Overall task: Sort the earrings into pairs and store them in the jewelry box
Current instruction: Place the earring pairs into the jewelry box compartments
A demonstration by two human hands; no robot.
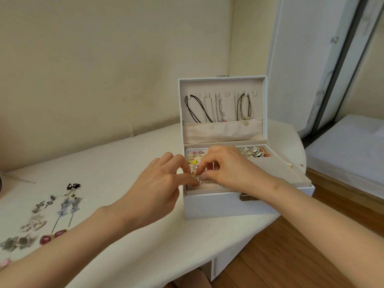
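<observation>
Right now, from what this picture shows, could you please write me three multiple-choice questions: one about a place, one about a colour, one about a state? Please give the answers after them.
1. Where on the table do the loose earrings lie?
A. left of the jewelry box
B. right of it
C. behind it

2. What colour is the oval pair among them?
A. green
B. yellow
C. dark red

3. What are the left hand and right hand doing?
A. lying flat on the table
B. pinching small silver earrings over the box's tray
C. closing the lid

Answers: 1 A, they lie in rows to the box's left; 2 C, both ovals look dark red; 3 B, fingertips of both hands meet on silvery pieces at the tray's front-left corner.
</observation>
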